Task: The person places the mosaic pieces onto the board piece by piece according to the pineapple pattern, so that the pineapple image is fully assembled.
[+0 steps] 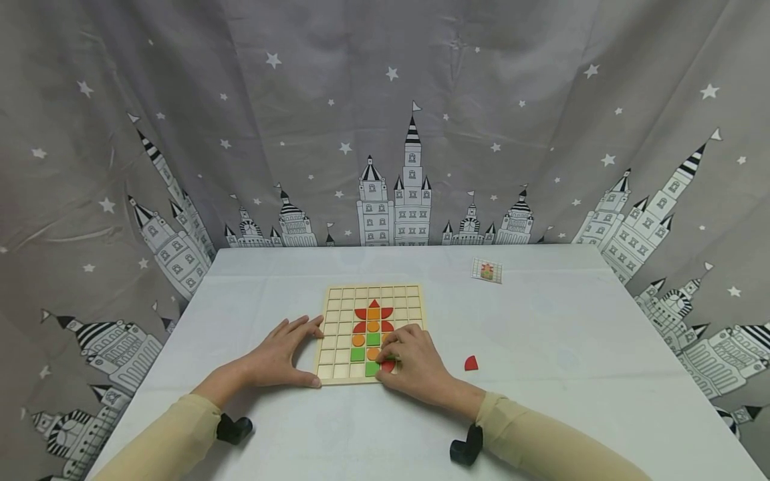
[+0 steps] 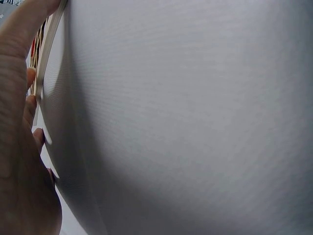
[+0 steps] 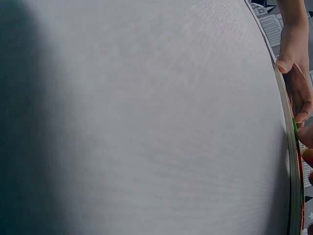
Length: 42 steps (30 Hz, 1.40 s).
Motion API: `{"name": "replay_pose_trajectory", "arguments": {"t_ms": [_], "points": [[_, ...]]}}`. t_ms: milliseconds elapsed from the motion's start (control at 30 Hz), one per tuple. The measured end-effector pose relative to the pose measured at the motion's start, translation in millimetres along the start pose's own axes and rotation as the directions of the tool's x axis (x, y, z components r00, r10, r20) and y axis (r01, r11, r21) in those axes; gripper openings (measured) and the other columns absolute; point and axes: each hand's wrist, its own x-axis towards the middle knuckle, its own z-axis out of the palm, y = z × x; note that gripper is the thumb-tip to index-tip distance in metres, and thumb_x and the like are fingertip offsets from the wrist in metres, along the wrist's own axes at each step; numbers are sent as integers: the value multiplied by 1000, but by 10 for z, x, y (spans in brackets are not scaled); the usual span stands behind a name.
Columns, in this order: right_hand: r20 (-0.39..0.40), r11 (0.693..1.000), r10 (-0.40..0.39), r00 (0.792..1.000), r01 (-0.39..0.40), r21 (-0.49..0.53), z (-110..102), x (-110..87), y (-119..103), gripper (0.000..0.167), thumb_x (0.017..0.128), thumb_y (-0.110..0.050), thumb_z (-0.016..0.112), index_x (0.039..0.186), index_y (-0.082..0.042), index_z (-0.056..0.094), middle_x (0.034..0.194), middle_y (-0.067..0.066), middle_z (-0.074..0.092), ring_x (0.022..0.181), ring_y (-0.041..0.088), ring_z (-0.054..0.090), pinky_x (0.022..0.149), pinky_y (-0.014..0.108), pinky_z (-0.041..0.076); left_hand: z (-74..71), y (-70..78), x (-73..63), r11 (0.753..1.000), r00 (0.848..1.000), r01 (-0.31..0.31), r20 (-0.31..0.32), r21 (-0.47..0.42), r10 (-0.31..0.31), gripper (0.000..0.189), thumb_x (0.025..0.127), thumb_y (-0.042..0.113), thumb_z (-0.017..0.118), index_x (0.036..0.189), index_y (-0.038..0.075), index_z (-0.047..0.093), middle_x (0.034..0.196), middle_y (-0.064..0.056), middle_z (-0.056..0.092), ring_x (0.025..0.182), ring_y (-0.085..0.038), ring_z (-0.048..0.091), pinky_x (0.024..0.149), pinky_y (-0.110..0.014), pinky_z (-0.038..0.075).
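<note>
A pale wooden grid board lies on the table, with red, orange and green pieces forming a figure on it. My left hand rests along the board's left edge, fingers spread, thumb at the near left corner. My right hand bends over the board's near right part, covering some pieces. Its thumb and index tips are beside a green square, with a red quarter-circle showing between them. I cannot tell if it pinches a piece. In the right wrist view the board's edge runs beneath its fingertips.
A loose red quarter-circle piece lies on the white table right of my right hand. Farther back stands out a small pattern card showing a similar figure. A grey curtain with castles and stars hangs behind the table.
</note>
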Motion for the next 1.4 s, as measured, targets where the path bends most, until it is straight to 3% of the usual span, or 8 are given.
{"name": "replay_pose_trajectory", "arguments": {"t_ms": [233,467,800,1100,1400], "points": [[-11,1000,-1,1000,1,-18,-22,7,15,15,81,-34,82,92,-25,79,107,-11,64,109,14,48,87,34,41,-11,11,-4,1000,1000,0,-1,-4,0,85,67,76,80,129,25,52,165,-7,32,152,-41,21,124,-63,7],[-35,999,25,999,-24,37,-239,-59,176,22,81,-31,84,100,-21,79,110,-7,65,112,19,48,94,43,42,0,10,1,1000,1000,7,3,-3,-7,86,66,75,81,129,26,51,166,-6,32,153,-40,21,124,-61,6],[-102,988,146,984,-151,-43,-608,-402,590,30,80,-30,87,106,-17,78,111,0,67,113,27,51,95,49,41,-6,10,0,1000,1000,13,6,-4,-13,87,66,76,80,131,25,51,166,-5,30,153,-40,20,124,-62,6],[-85,958,228,970,-239,-161,-760,-773,801,43,74,-37,91,110,-19,77,111,1,66,114,30,51,93,50,43,-3,-4,-8,1000,1000,1,-7,-3,-1,87,66,76,80,131,25,52,166,-6,31,152,-41,21,124,-63,7],[-77,958,243,967,-251,-137,-849,-938,914,36,75,-35,90,106,-23,77,112,-1,65,115,30,51,93,52,42,8,-9,-1,1000,1000,0,-13,-7,0,88,66,76,81,131,25,52,166,-6,32,152,-40,21,124,-62,7]]}}
